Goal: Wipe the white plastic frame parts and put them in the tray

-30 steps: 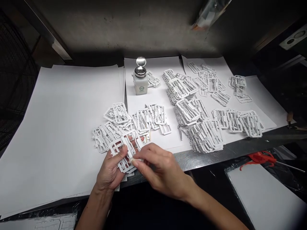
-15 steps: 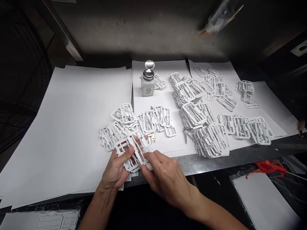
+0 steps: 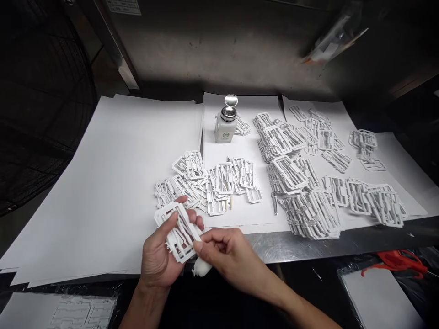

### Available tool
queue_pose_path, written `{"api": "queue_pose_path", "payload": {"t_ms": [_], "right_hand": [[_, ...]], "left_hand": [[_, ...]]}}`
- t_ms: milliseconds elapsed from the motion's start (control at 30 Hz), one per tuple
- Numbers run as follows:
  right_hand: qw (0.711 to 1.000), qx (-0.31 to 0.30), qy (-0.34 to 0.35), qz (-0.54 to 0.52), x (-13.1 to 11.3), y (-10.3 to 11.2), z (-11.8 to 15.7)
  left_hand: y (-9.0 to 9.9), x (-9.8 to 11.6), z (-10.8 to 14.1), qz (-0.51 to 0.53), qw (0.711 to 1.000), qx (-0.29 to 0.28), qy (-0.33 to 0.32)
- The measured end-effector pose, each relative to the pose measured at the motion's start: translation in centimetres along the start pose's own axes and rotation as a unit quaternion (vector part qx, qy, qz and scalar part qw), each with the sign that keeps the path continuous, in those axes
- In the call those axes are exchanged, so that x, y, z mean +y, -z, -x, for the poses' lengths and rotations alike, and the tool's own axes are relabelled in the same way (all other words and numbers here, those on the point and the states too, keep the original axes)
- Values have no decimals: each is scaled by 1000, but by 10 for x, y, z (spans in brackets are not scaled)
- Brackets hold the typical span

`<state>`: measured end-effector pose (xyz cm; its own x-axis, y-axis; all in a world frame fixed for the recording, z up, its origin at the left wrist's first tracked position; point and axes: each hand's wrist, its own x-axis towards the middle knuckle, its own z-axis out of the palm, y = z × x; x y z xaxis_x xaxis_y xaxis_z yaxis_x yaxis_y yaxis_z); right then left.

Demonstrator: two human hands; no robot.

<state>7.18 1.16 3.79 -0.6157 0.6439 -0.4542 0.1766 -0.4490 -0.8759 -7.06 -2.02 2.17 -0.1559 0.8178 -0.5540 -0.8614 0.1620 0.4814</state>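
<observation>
My left hand (image 3: 161, 253) is closed around a small stack of white plastic part frames (image 3: 180, 233), thumb across the top one and fingertips behind. These are thin rounded rectangles with slender parts and gaps inside. With thumb and forefinger, my right hand (image 3: 233, 256) pinches the stack's right edge. A soft white wad, like cotton (image 3: 201, 267), pokes out below the right thumb; the fingers holding it are mostly hidden. Just beyond my hands, a loose pile of similar frames (image 3: 224, 178) lies on white paper (image 3: 137, 137).
A white pump bottle (image 3: 225, 130) with its metal lid raised stands behind the pile. Taller stacks of frames (image 3: 310, 214) are at the right, near a nail clipper (image 3: 275, 203). Red-handled scissors (image 3: 394, 262) lie below the metal table edge (image 3: 295, 246) at the right.
The upper frame, earlier angled apart from the others, now lies lined up on the stack in my left hand. My right hand has shifted to the stack's edge, and the white wad shows more.
</observation>
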Motion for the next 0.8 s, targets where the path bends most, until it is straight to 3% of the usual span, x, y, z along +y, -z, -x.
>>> {"api": "queue_pose_path", "payload": {"t_ms": [167, 333, 433, 533, 667, 800], "right_hand": [[972, 109, 62, 198, -13, 4, -33], [898, 126, 68, 416, -18, -10, -74], [888, 127, 67, 438, -20, -15, -83], [918, 99, 55, 380, -23, -12, -80], [995, 3, -4, 99, -24, 0, -63], [998, -31, -41, -46, -12, 11, -41]], "left_hand": [[21, 29, 5, -38, 994, 82, -68], [36, 45, -4, -138, 969, 173, -110], [39, 47, -11, -160, 968, 176, -82], [40, 48, -12, -161, 967, 180, -76], [35, 45, -8, -143, 973, 159, -84], [18, 33, -1, -142, 982, 102, -66]]}}
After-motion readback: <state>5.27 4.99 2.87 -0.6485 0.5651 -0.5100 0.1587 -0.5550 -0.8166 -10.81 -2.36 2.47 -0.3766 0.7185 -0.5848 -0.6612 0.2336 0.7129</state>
